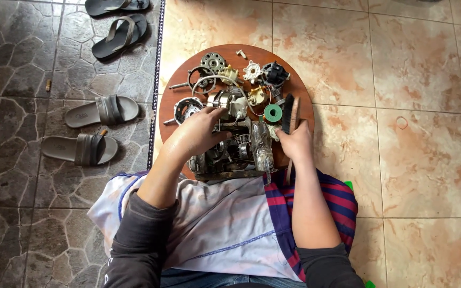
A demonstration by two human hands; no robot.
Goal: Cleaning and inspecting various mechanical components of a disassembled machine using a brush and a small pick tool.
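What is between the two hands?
In the head view, a greasy metal engine block sits between the left hand and the right hand, which holds a brush.
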